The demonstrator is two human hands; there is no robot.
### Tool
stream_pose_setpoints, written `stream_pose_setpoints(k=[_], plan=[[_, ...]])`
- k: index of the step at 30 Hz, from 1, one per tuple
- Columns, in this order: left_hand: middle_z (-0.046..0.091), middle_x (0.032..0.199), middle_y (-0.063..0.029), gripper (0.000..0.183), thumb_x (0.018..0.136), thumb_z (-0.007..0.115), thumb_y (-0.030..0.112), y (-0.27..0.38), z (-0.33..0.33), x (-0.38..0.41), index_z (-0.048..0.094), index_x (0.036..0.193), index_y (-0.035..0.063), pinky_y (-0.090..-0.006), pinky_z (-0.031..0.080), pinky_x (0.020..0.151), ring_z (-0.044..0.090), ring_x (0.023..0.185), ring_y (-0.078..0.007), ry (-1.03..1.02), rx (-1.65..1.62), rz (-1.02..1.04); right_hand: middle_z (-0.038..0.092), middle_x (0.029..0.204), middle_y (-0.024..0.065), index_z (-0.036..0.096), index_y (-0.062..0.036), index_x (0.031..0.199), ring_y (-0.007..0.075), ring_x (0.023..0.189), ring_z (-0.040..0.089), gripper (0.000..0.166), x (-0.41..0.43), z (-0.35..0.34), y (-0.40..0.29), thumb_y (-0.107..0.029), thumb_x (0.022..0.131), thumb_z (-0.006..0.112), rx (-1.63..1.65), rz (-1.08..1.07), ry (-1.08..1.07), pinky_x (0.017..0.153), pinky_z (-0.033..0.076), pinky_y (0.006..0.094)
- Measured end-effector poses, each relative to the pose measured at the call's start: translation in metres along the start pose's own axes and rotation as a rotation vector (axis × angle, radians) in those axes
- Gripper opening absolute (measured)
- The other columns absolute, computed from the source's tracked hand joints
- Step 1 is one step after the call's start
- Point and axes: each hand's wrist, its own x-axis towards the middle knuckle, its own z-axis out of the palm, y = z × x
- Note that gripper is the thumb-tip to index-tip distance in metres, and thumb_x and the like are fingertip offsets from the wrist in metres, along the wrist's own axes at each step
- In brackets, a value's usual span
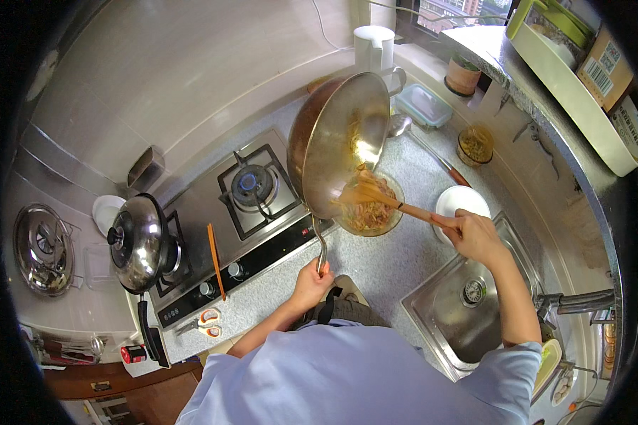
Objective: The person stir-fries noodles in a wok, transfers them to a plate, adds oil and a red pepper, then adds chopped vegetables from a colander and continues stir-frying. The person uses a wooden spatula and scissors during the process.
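My left hand (312,280) is closed around the metal handle of a large wok (335,143). The wok is tilted steeply over a glass bowl (399,215) on the counter. Cooked food in shreds and strips (369,215) lies in the bowl, and a little still clings to the wok's inner wall. My right hand (470,236) grips a wooden spatula (412,210), whose blade is at the wok's lower rim, over the food. A white plate (460,204) sits partly behind my right hand.
A lit gas burner (251,183) is left of the wok. Farther left stands a lidded pan (138,241); chopsticks (216,260) and scissors (207,323) lie near the hob's front. A metal ladle (430,149) rests behind the bowl. The steel sink (457,324) is at right.
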Motion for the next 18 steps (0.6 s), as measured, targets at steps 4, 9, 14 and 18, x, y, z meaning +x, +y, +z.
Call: stream_pose_setpoints(k=[4,9,14,18], plan=[[0.041,0.060,0.0027,0.014,0.075,0.057,0.006,0.001,-0.003,0.002,0.043,0.071,0.0067,-0.0239,0.034,0.049,0.037,0.055,-0.0065,0.004,-0.013,-0.019,0.057,0.070,0.0092,0.065,-0.0255,0.108,0.0263,0.059,0.057,0.028,-0.006,-0.009,-0.003,-0.018,0.081,0.058,-0.119,-0.023,0.031,0.058,0.047,0.0372],[0.040,0.061,0.0033,0.013,0.075,0.056,0.004,-0.004,-0.005,0.004,0.043,0.072,0.0069,-0.0229,0.033,0.050,0.036,0.056,-0.0061,0.023,-0.063,-0.024,0.055,0.068,0.0088,0.064,-0.0249,0.107,0.0268,0.060,0.058,0.028,-0.024,-0.011,-0.012,-0.019,0.081,0.057,-0.210,0.028,0.056,0.056,0.048,0.0385],[0.036,0.059,0.0061,0.019,0.079,0.056,0.002,-0.017,-0.009,0.006,0.040,0.074,0.0111,-0.0215,0.025,0.040,0.033,0.047,-0.0032,0.003,-0.150,-0.008,0.054,0.069,0.0089,0.064,-0.0244,0.108,0.0270,0.058,0.057,0.029,-0.028,-0.005,-0.009,-0.017,0.080,0.058,-0.143,0.034,0.101,0.054,0.047,0.0379],[0.036,0.057,0.0057,0.020,0.081,0.055,0.002,-0.012,-0.016,0.001,0.038,0.075,0.0114,-0.0221,0.026,0.038,0.032,0.044,-0.0038,-0.010,-0.168,-0.031,0.053,0.070,0.0089,0.061,-0.0243,0.111,0.0268,0.055,0.056,0.032,-0.009,0.004,-0.020,-0.015,0.080,0.059,-0.010,-0.010,0.252,0.051,0.046,0.0380]])
